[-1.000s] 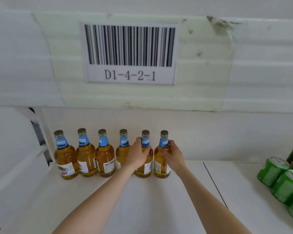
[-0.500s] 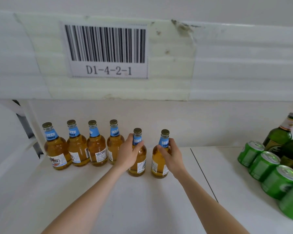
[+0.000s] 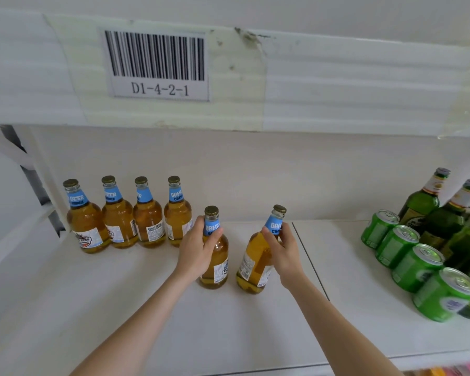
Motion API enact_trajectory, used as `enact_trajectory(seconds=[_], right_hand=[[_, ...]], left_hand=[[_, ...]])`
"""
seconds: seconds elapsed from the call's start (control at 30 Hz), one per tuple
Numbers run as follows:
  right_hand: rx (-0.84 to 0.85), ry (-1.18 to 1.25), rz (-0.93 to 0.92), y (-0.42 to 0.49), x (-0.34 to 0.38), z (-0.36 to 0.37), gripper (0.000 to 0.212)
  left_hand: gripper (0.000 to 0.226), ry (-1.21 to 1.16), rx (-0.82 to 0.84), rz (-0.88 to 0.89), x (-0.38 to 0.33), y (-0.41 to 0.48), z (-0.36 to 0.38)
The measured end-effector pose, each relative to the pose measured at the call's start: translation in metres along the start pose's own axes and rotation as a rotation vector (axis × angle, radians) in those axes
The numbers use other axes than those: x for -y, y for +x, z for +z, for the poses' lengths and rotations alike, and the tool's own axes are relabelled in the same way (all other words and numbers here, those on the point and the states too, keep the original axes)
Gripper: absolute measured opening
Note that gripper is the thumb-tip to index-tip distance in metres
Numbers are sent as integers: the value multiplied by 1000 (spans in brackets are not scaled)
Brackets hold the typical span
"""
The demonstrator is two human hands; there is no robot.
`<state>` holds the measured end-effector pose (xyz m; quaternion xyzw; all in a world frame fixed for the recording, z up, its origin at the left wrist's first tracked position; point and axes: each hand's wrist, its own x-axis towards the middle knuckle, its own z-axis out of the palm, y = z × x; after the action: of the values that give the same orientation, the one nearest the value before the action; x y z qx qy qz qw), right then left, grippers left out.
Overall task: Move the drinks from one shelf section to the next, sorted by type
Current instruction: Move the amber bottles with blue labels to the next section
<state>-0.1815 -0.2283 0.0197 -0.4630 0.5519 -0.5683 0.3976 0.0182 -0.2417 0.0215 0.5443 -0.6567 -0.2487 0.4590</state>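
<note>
Two amber bottles with blue neck labels are pulled forward from the row. My left hand (image 3: pixel 198 248) grips one amber bottle (image 3: pixel 216 263) by its neck and shoulder; it stands upright. My right hand (image 3: pixel 284 249) grips the neck of the other amber bottle (image 3: pixel 253 264), which tilts with its top to the right. Several more amber bottles (image 3: pixel 125 213) stand in a row at the back left of the white shelf (image 3: pixel 120 294).
On the right shelf section (image 3: pixel 350 280) stand several green cans (image 3: pixel 413 264) in a diagonal row, with green glass bottles (image 3: pixel 429 204) behind them. A seam (image 3: pixel 310 259) divides the two sections. A barcode label D1-4-2-1 (image 3: pixel 158 63) hangs on the beam above.
Both hands have drawn their bottles forward out of the row and toward me. The right bottle has tipped to the right. The view has shifted right, showing more cans and green bottles.
</note>
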Motion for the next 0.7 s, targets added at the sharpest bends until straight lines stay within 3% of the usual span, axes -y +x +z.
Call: enact_trajectory(seconds=[0.23, 0.5, 0.7], right_hand=[[-9, 14, -6, -24, 5, -21, 7], [-32, -5, -11, -50, 14, -57, 24], [-7, 14, -39, -82, 25, -102, 17]], left_hand=[[25, -14, -34, -36, -13, -21, 6], [25, -1, -35, -48, -36, -52, 21], [20, 10, -39, -41, -64, -91, 43]])
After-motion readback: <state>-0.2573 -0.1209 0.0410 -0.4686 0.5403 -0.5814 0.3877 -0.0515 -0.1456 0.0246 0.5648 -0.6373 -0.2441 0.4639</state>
